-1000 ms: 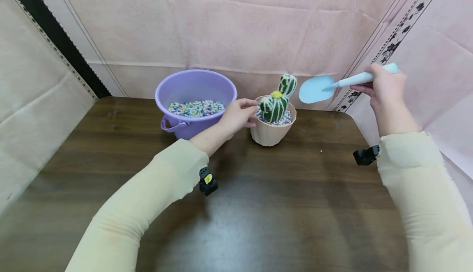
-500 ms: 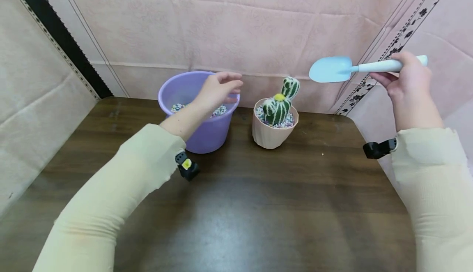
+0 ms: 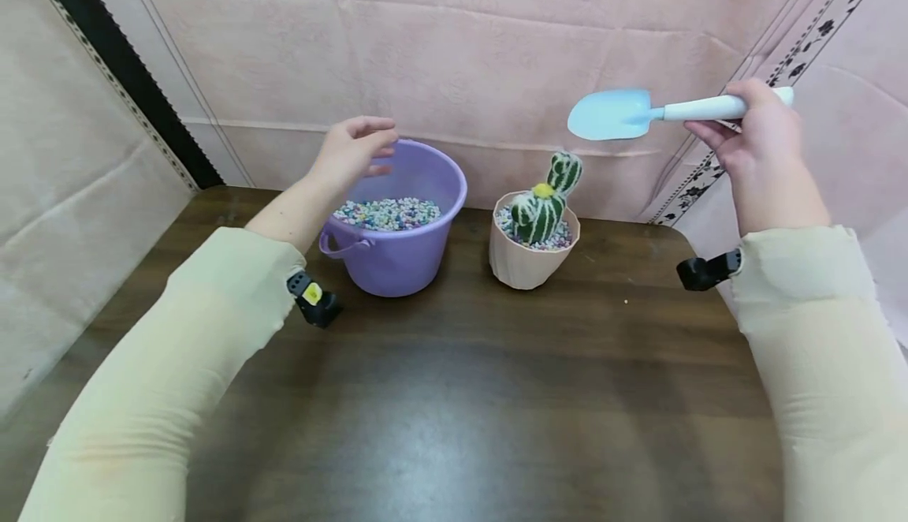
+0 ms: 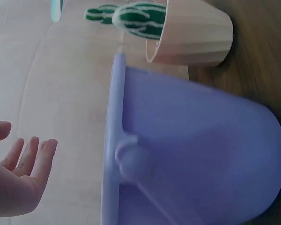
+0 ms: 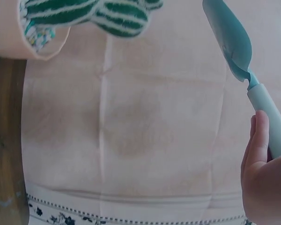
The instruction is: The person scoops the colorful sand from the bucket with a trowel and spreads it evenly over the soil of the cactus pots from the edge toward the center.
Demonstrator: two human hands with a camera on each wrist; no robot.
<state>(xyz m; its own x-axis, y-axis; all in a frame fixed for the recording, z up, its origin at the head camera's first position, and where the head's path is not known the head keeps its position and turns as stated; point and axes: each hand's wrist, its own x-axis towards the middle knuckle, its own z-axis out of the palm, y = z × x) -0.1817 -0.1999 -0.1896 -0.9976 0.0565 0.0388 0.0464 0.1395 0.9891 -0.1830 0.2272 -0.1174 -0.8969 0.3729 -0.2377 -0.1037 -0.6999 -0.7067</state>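
Note:
In the head view my right hand grips the pale handle of a light blue garden trowel, held up level above the table. In the right wrist view the trowel shows its hollow blade. My left hand hovers over the left rim of a purple bucket, fingers loosely bent around nothing. Small multicoloured pebbles lie inside the bucket. Right of it stands a beige ribbed pot, holding a green-and-white cactus with a yellow flower, set in similar pebbles.
The brown wooden table meets a pink cloth backdrop right behind the bucket and pot. A patterned side cloth borders the right. One tiny pale pebble lies on the table right of the pot.
My left hand has let the pot alone and moved left, across the bucket to its left rim. My right hand has raised the trowel and shifted it right, then back somewhat left.

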